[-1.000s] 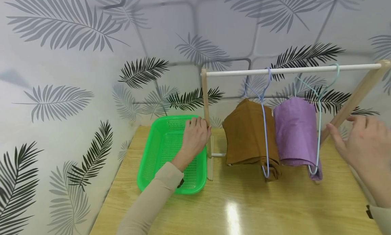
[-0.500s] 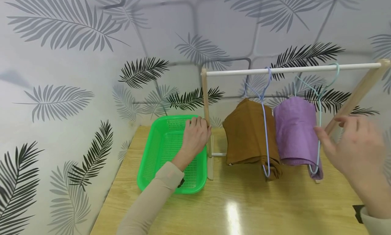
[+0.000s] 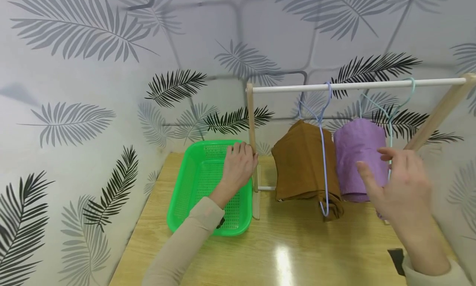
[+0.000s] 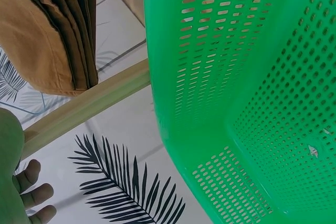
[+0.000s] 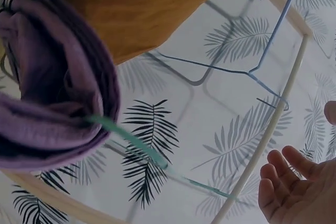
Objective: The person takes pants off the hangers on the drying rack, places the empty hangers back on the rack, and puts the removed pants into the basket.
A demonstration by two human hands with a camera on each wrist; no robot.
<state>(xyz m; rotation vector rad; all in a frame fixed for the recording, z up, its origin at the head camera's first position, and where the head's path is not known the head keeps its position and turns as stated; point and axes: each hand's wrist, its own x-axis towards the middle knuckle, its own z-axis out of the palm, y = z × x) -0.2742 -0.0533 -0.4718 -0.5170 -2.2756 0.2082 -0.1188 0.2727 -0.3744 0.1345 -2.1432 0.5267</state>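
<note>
My left hand [image 3: 239, 166] holds the left wooden post [image 3: 251, 125] of a small clothes rack, above the green basket's [image 3: 172, 203] right side. My right hand [image 3: 403, 187] is in the air before the purple folded garment [image 3: 358, 153], fingers loosely bent, thumb apart, holding nothing. That garment hangs on a mint-green hanger [image 3: 388, 114], whose lower part is hidden behind the hand. To its left, brown folded trousers [image 3: 299, 166] hang on a blue hanger [image 3: 322, 153]. In the right wrist view the palm side of the right hand [image 5: 299, 192] is near the rail [image 5: 262, 145].
The rack's white rail [image 3: 357, 85] runs across to a slanted wooden post [image 3: 440, 112] on the right. The rack and basket stand on a wooden table [image 3: 223, 261] against a leaf-patterned wall [image 3: 111, 91]. A white crossbar [image 3: 265, 188] joins the rack low down.
My right hand has moved left from beside the right post to in front of the purple garment. The left hand stays at the left post, and both garments hang in the same places.
</note>
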